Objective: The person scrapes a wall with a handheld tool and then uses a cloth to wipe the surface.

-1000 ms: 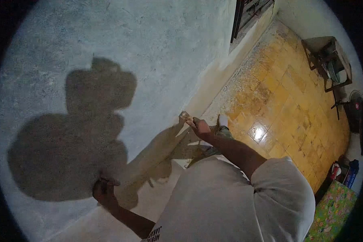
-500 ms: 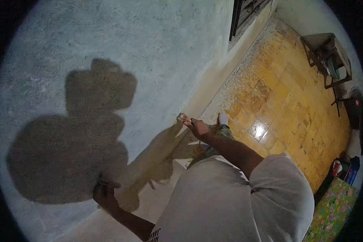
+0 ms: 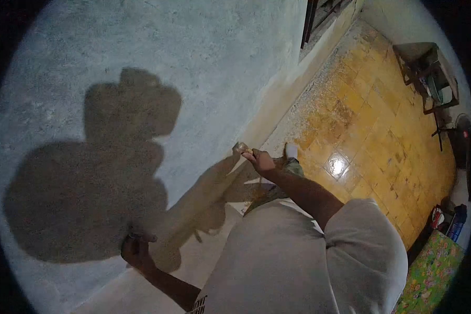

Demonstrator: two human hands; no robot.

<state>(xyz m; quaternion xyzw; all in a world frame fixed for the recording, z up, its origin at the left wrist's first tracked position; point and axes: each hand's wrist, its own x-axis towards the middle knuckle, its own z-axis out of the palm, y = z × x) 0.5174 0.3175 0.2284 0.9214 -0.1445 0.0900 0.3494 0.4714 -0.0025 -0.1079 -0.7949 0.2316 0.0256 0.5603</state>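
My right hand (image 3: 261, 161) is closed round the handle of what looks like a short scraper (image 3: 241, 148). Its broad end is against the lower part of the grey-blue wall (image 3: 220, 78), close to the border with the beige band. My left hand (image 3: 135, 251) is at the wall on the lower left, with its fingers curled and the thumb pointing right. It lies in deep shadow, and a small dark shape at its fingertips is too dim to name. A large shadow of my head and body (image 3: 89, 199) covers the wall around it.
Pale flakes lie along the wall's foot on the yellow tiled floor (image 3: 371, 131). A barred window (image 3: 324, 21) is at the top. A wooden stand (image 3: 429, 78) stands at the far right, and a flowered cloth (image 3: 432, 277) at the lower right. My foot (image 3: 291, 150) is beside the wall.
The scraper and my right hand have shifted slightly up and to the right in view. My left hand stays at nearly the same spot. The view has tilted a little.
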